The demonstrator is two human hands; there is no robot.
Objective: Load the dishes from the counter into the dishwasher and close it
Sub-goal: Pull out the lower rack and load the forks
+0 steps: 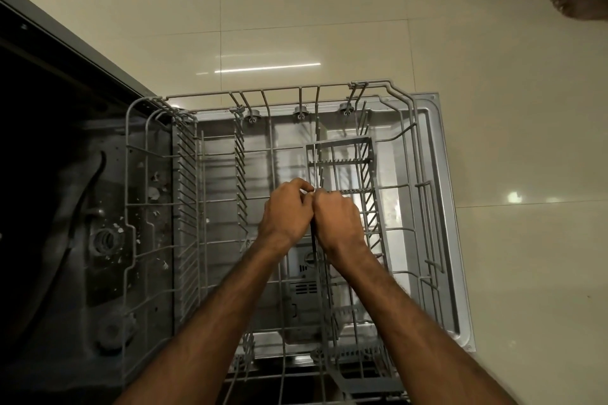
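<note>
The grey lower rack (263, 94) is pulled out over the open dishwasher door (441, 194) and holds no dishes. A long grey cutlery basket (342, 149) stands in its right half. My left hand (286, 214) and my right hand (340, 222) meet above the basket's near-left edge, knuckles touching. Both are closed around a thin dark utensil (314, 245) that hangs straight down between the wrists. A small white bit shows at the fingertips on top. What the utensil's upper end is stays hidden by the fingers.
The dark dishwasher tub (82, 207) lies open at the left, with debris on its floor. Glossy beige floor tiles (493, 76) surround the door. Another person's bare foot (574, 0) stands at the top right. The counter is out of view.
</note>
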